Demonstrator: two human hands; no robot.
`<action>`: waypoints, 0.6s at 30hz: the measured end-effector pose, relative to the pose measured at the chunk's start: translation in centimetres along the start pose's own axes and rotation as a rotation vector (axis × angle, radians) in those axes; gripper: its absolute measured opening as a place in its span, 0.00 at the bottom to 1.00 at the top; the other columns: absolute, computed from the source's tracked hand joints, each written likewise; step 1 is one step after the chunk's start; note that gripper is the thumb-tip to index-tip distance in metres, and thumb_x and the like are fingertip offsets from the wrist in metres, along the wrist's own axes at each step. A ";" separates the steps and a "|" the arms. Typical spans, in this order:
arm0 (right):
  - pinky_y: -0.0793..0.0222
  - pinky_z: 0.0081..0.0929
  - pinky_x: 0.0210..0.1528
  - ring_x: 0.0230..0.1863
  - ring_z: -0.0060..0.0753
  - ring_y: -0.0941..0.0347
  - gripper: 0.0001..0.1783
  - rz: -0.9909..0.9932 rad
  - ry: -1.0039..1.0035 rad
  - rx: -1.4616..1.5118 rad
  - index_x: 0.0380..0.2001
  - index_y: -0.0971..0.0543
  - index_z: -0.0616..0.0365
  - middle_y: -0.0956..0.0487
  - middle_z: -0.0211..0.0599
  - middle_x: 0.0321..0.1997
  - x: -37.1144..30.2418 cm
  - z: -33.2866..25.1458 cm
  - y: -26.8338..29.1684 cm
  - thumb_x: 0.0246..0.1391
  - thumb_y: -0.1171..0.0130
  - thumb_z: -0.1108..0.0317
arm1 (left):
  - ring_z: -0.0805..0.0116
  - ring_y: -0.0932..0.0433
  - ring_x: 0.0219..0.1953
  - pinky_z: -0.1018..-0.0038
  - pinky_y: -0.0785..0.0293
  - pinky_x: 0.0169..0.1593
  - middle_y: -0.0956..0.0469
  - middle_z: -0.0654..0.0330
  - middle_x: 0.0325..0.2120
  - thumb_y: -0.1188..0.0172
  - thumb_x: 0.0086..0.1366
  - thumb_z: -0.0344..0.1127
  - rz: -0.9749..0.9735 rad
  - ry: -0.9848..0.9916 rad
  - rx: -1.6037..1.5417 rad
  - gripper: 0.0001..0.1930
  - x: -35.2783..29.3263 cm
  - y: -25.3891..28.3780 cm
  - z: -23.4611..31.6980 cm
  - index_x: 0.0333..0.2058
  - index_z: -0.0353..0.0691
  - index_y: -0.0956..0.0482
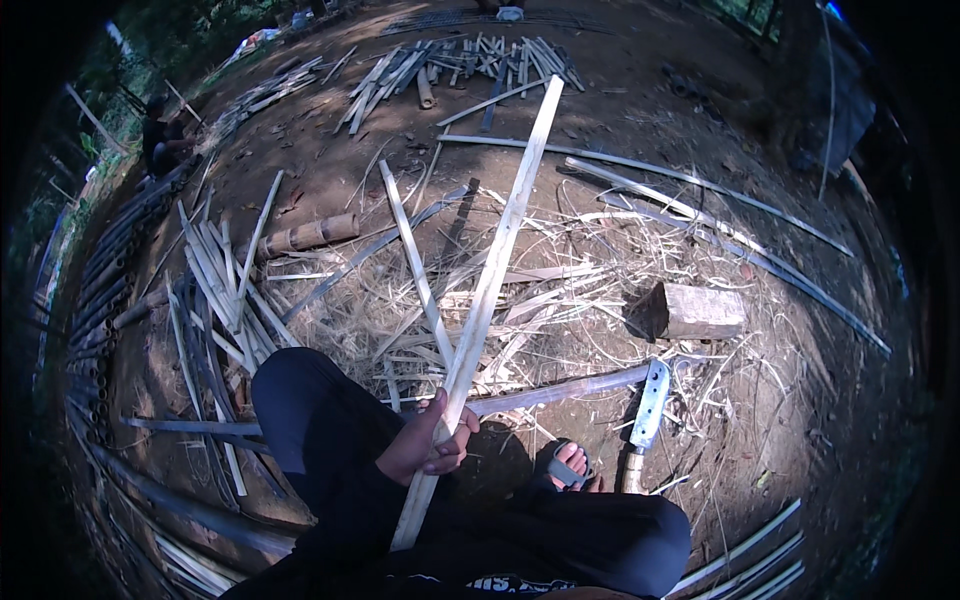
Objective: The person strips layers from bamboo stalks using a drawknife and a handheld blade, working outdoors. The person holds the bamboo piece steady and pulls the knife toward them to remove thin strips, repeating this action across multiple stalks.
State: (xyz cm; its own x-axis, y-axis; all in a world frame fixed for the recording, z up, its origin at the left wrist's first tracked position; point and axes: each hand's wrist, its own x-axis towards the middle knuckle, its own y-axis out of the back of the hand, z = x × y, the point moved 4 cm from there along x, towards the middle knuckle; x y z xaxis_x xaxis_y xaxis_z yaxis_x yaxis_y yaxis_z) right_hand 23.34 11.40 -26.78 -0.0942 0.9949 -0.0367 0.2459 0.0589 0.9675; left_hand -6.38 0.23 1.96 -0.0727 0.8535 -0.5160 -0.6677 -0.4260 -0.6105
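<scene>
Fingers (452, 452) of the left hand (425, 450) wrap a long bamboo strip (492, 280), its length running toward one o'clock; the right hand is unseen.

Dappled daylight, dark fisheye-warped rim

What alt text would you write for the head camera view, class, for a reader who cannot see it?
A seated person's left hand grips a long pale bamboo strip that slants up and away over the dirt ground. A chopping knife lies to the right beside a wooden block, with split bamboo strips and shavings scattered around.
</scene>
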 end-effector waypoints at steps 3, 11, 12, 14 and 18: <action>0.36 0.50 0.60 0.56 0.60 0.33 0.39 -0.027 -0.008 0.034 0.58 0.30 0.61 0.30 0.54 0.56 0.0 -1.4 -0.6 0.41 0.33 0.60 | 0.80 0.46 0.08 0.81 0.48 0.12 0.44 0.70 0.12 0.69 0.73 0.66 0.162 0.019 0.120 0.31 0.1 0.5 -1.2 0.33 0.42 0.33; 0.36 0.50 0.60 0.56 0.60 0.33 0.39 -0.096 -0.006 0.061 0.58 0.30 0.61 0.30 0.54 0.57 -0.1 -3.5 -2.1 0.41 0.33 0.60 | 0.74 0.38 0.10 0.74 0.43 0.16 0.37 0.65 0.09 0.52 0.71 0.62 0.537 -0.072 0.434 0.29 4.4 5.3 -3.5 0.24 0.39 0.30; 0.36 0.50 0.60 0.56 0.60 0.33 0.38 -0.099 -0.001 0.069 0.58 0.30 0.61 0.30 0.54 0.57 0.0 -3.8 -2.2 0.41 0.33 0.60 | 0.72 0.36 0.12 0.72 0.41 0.19 0.35 0.64 0.10 0.52 0.71 0.62 0.578 -0.100 0.466 0.30 5.2 6.1 -3.1 0.23 0.38 0.30; 0.36 0.50 0.60 0.56 0.60 0.33 0.38 -0.097 -0.004 0.073 0.58 0.30 0.61 0.30 0.54 0.57 0.2 -3.9 -2.4 0.41 0.33 0.60 | 0.68 0.35 0.15 0.69 0.38 0.23 0.33 0.61 0.11 0.51 0.71 0.61 0.674 -0.198 0.565 0.31 6.3 6.3 -1.6 0.22 0.36 0.29; 0.36 0.50 0.60 0.56 0.60 0.33 0.38 -0.120 -0.007 0.090 0.58 0.30 0.61 0.30 0.54 0.57 0.3 -4.5 -2.8 0.42 0.33 0.60 | 0.63 0.32 0.21 0.65 0.35 0.30 0.31 0.57 0.15 0.50 0.71 0.58 0.791 -0.425 0.694 0.30 8.1 3.5 1.6 0.22 0.34 0.29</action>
State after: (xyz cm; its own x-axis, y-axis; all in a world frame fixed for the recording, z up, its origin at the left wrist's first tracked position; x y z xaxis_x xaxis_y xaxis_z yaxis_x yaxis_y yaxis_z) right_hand 18.24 11.20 -28.37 -0.1211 0.9808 -0.1530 0.3186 0.1844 0.9298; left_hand -10.45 6.18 -3.39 -0.8140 0.5078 -0.2820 -0.5792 -0.7456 0.3294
